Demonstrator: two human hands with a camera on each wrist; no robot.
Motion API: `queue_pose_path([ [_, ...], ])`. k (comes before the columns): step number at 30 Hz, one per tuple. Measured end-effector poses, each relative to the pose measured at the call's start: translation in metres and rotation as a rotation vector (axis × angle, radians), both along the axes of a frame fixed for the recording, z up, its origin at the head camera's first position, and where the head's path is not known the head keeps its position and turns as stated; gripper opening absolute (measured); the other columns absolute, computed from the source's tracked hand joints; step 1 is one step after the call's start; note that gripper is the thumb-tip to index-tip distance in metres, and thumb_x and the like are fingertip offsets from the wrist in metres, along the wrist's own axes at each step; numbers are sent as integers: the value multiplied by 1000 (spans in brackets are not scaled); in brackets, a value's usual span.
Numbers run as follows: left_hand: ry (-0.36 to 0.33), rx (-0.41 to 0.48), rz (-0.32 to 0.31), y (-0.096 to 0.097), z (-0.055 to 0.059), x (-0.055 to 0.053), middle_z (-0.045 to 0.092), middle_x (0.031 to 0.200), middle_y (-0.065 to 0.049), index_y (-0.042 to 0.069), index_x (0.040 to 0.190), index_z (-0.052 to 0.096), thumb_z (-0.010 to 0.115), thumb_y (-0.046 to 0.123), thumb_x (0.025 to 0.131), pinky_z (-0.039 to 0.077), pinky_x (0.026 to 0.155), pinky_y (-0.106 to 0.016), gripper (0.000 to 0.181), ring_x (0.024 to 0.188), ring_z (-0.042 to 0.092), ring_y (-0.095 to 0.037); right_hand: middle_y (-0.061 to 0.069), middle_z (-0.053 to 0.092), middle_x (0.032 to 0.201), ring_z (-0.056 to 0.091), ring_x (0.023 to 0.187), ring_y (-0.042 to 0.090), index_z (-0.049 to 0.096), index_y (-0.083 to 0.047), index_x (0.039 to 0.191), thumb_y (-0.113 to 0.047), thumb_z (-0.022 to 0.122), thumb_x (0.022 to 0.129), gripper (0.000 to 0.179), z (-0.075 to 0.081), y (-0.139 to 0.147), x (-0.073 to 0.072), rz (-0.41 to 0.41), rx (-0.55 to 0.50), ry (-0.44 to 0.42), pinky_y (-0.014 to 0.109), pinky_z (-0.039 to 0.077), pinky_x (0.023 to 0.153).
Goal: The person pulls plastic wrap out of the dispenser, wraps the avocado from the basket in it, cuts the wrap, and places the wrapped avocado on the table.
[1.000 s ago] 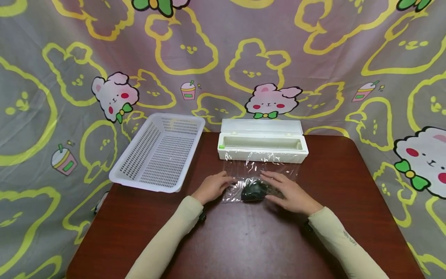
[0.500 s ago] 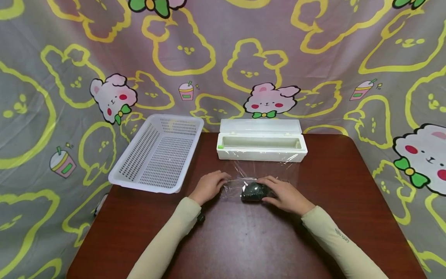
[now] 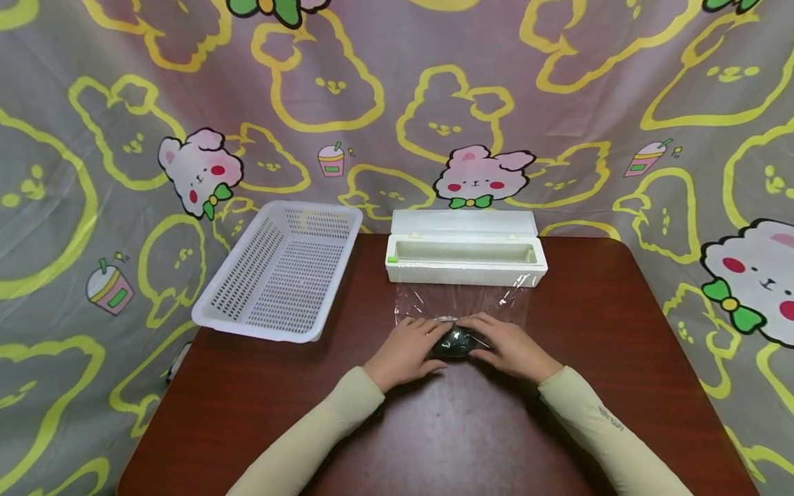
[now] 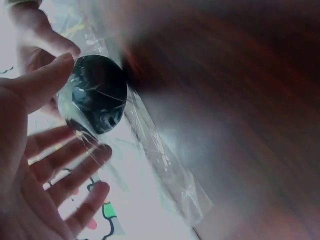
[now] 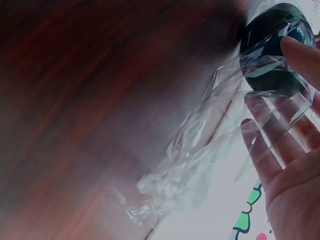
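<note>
A dark green, smooth, rounded item (image 3: 455,342) sits on the table under clear cling film (image 3: 462,297), which is drawn from a white cling film dispenser (image 3: 466,260). My left hand (image 3: 406,350) lies against the item's left side. In the left wrist view, its thumb (image 4: 47,82) reaches the item's edge and its fingers are straight and spread beside the film. From the other side, my right hand (image 3: 511,346) holds the wrapped item. The right wrist view has the right thumb (image 5: 302,57) across it, with the fingers behind loose film. The item's underside is hidden.
A white perforated plastic basket (image 3: 285,275) stands on the left of the dark wooden table (image 3: 434,441). The dispenser's lid (image 3: 462,222) is raised at the back. Behind the table hangs a patterned curtain (image 3: 372,89).
My left hand has moved right from the film's left edge to the dark item. The right hand has closed in on the item, and the film's near edge has been folded over it.
</note>
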State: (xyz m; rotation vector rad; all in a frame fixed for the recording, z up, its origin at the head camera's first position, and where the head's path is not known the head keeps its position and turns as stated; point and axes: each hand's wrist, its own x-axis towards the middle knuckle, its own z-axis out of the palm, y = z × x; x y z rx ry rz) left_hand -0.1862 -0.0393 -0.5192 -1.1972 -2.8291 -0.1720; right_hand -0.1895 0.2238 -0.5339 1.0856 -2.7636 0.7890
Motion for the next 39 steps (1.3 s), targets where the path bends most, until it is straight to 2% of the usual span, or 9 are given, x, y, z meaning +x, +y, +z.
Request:
queue_pose_path([
  [3,51,-29,29,6,0,0,63,142,-1,16,152,51,72,58,91,48,108,-41,76,126,63,-21,0,63,135,71,112,21,58,-21,143,-15,86,85,64,1,0,1,1,-3,-13,44,60,91],
  [8,63,-17,20,10,-1,-2,66,134,-3,13,148,54,77,49,91,50,106,-41,71,122,65,-23,-2,61,138,71,109,18,58,-22,144,-17,88,84,68,2,-1,3,3,-15,-45,42,60,88],
  [12,34,4,15,11,-1,-4,66,129,-5,11,147,53,78,43,93,52,106,-39,68,117,66,-22,-2,60,138,71,103,16,57,-22,145,-21,90,82,71,3,-4,4,-12,-19,-61,40,60,85],
  [18,-35,4,13,11,1,-5,64,133,-9,8,151,49,74,36,97,54,105,-39,65,117,66,-25,2,61,131,72,100,22,56,-20,143,-25,92,80,72,2,-8,5,-51,-15,-73,45,60,81],
  [22,-39,-17,8,10,1,-5,62,139,-9,7,154,47,69,35,100,51,109,-38,64,124,64,-24,2,60,131,71,102,23,54,-20,146,-25,93,79,78,2,-10,6,-65,-6,-77,47,60,83],
  [26,-32,-9,7,10,2,-5,63,137,-9,7,153,46,68,35,101,52,108,-37,62,121,65,-24,1,59,131,70,105,23,53,-21,149,-26,94,76,84,1,-11,5,-65,-1,-59,45,60,86],
  [33,-62,21,25,9,0,-9,66,135,-10,7,150,49,64,37,103,54,105,-38,58,121,66,-25,4,61,131,71,108,28,53,-19,148,-22,93,78,82,-2,-13,1,-88,12,-54,48,60,88],
  [39,-102,113,30,7,-4,-14,67,130,-7,12,147,52,78,39,93,56,101,-38,66,116,68,-23,3,61,129,70,109,26,53,-20,146,-22,91,80,76,-3,-16,-3,-95,38,-48,47,59,89],
])
